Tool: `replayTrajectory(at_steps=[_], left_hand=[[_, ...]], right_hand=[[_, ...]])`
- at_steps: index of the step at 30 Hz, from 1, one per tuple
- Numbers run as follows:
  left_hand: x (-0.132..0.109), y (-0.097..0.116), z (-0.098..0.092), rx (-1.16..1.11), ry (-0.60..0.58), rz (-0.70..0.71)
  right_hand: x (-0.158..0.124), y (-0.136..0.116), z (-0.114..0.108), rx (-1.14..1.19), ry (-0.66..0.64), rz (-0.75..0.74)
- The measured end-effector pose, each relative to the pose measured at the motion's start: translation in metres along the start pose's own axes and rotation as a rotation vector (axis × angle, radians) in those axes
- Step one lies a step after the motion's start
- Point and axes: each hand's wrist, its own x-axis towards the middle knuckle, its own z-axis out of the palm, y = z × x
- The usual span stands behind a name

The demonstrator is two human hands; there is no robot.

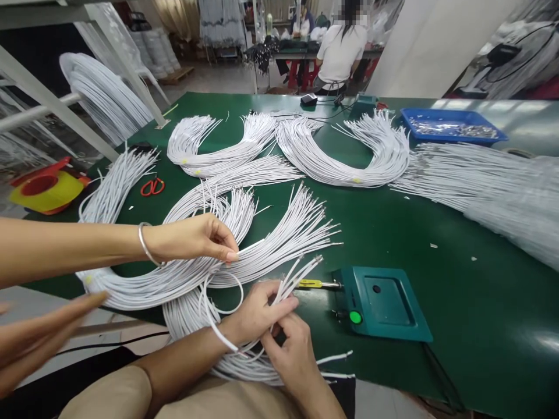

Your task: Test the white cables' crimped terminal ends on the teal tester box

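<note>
My left hand (257, 311) is closed round several thin white cables (299, 274), whose stripped ends point up and to the right. Just below it, my right hand (290, 349) has its fingers bent in a pinch at the same cables. More white cables (187, 317) hang in loops across my lap and the table edge. Right of my hands sits a green soldering-station-like box (384, 302) with a green knob, and a yellow-handled tool (317, 284) lies against it. A co-worker's hand (196, 238) with a bracelet pinches one white cable over a large cable bundle (144, 288).
Curved white cable bundles (349, 160) lie across the green table (480, 302). Red-handled scissors (152, 187) lie at left, near a yellow and red tape roll (48, 189). A blue tray (454, 125) of small metal parts stands at back right. A person (343, 52) sits beyond.
</note>
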Motion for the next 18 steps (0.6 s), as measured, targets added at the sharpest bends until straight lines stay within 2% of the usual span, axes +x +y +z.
replayTrajectory(at_steps=[5,7,8,10,12,14,16,18], left_hand=[[-0.006,-0.001,0.011,-0.035,-0.127,-0.066],[-0.006,-0.003,0.005,-0.044,-0.134,-0.083],[-0.003,-0.005,-0.004,-0.052,-0.134,-0.089],[0.008,-0.009,-0.033,-0.083,-0.137,-0.102],[0.023,-0.013,-0.068,-0.112,-0.227,-0.1],[0.032,-0.014,-0.092,-0.079,-0.343,-0.076],[0.026,-0.01,-0.093,-0.015,-0.349,-0.023],[0.001,-0.003,-0.072,0.061,-0.227,0.053]], right_hand=[[0.001,-0.002,-0.001,0.014,0.002,0.019],[0.002,-0.002,-0.001,0.026,-0.006,0.033],[0.003,-0.002,-0.001,0.038,-0.009,0.045],[0.004,-0.003,-0.001,0.078,-0.023,0.099],[0.004,-0.004,-0.003,0.152,-0.06,0.192],[0.004,-0.007,-0.006,0.249,-0.106,0.269],[0.0,-0.011,-0.01,0.336,-0.155,0.286],[-0.006,-0.014,-0.013,0.381,-0.179,0.282]])
